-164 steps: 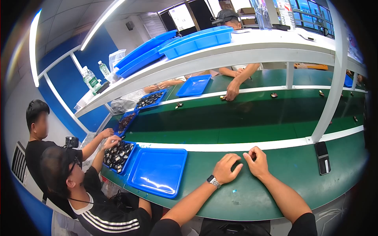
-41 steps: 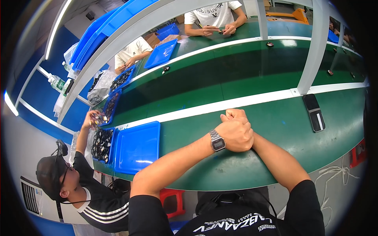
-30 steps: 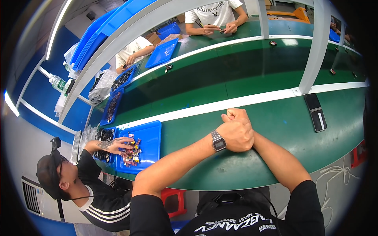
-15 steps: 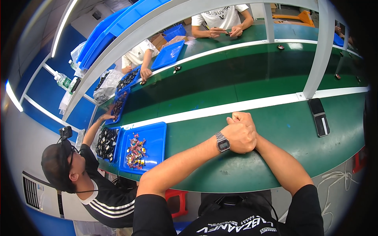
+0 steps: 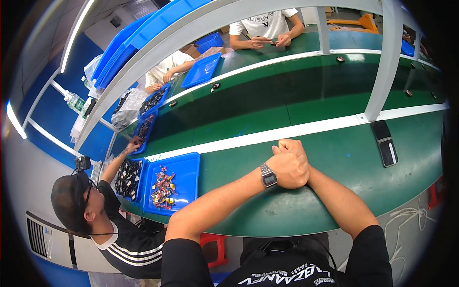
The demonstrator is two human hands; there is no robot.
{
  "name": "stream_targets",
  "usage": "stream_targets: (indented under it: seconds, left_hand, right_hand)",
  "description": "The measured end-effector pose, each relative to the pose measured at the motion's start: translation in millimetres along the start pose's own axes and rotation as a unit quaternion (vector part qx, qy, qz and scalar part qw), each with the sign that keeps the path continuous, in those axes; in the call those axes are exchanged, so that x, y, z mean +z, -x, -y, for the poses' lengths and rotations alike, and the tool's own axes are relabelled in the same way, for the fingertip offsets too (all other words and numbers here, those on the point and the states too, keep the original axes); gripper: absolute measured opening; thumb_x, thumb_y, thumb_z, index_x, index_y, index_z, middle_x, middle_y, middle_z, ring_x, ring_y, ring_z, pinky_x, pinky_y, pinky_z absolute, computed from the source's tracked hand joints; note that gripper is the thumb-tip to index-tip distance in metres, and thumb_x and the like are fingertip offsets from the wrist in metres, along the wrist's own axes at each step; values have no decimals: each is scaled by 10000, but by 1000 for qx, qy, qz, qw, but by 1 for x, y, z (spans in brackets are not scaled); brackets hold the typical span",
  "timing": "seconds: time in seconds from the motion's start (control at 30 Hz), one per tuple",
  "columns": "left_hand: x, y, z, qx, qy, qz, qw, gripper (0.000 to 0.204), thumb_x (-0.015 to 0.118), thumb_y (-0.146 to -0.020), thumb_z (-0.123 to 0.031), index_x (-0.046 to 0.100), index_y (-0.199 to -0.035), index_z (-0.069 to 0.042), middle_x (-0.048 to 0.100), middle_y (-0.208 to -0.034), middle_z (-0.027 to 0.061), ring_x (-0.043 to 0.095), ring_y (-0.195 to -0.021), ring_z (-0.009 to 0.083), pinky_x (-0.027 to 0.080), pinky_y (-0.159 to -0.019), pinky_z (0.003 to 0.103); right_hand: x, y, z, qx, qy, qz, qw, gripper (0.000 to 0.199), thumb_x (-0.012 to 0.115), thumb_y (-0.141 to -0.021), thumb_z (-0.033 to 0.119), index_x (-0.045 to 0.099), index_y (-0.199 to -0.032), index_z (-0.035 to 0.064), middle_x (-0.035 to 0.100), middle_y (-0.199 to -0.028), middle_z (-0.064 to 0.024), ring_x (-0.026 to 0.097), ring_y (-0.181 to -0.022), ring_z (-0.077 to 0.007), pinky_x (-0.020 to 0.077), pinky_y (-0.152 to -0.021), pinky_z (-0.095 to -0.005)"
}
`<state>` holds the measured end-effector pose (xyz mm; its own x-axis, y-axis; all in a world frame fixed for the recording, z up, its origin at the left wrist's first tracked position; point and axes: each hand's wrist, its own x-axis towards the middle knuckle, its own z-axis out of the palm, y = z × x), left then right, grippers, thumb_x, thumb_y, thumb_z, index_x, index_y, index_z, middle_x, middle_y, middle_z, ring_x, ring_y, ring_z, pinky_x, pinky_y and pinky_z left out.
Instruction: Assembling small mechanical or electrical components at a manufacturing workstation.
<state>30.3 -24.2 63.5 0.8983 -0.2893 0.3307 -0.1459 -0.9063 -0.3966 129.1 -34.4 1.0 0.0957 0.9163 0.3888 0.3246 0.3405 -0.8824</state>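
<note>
While left hand point(image 5: 288, 168) clasps right wrist point(image 5: 311, 178), right hand point(image 5: 290, 146) with fingers curled, best rest left forearm point(image 5: 217, 198) clear of blue plastic tray point(image 5: 188, 171), nine o'clock.

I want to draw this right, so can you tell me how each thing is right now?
Left hand: curled, crossed over the right
Right hand: looks curled, partly hidden
Watch: strapped on
Near tray: partly filled with small parts
Next tray: heaped with black parts
Black device: lying flat
Ceiling light: lit
Shelf trays: stacked
</note>
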Motion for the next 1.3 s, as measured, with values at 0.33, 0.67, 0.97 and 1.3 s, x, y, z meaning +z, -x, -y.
stream_targets:
  seconds: [0.33,0.67,0.97,1.3]
  left_hand:
    - [-1,-2,1,-3,-1,6,1000,181,609,-583,-236,530,-535,-80,549,-577,63,550,-557,212,438,-519,358]
    - [3,-4,1,14,17,-12,1000,170,608,-591,-227,527,-537,-88,537,-572,54,545,-555,209,444,-532,355]
    - [3,-3,-2,1,19,-7,1000,178,628,-615,-217,529,-539,-90,523,-552,47,543,-541,194,446,-525,345]
    - [-1,-7,0,-6,9,-22,1000,203,655,-623,-211,506,-549,-94,500,-563,34,550,-562,198,453,-560,349]
  right_hand:
    - [1,-2,4,20,-33,0,999,433,670,-868,152,320,-642,34,253,-587,-76,241,-568,-143,267,-461,-351]
    - [-5,-1,5,33,-74,21,997,425,670,-882,191,375,-624,26,308,-560,-93,262,-559,-144,291,-461,-357]
    - [-6,1,12,21,-32,6,999,438,678,-860,152,332,-621,32,266,-559,-69,236,-544,-134,248,-454,-353]
    - [-5,-1,8,28,-65,8,997,462,685,-854,120,297,-617,36,242,-552,-26,218,-533,-113,208,-447,-339]
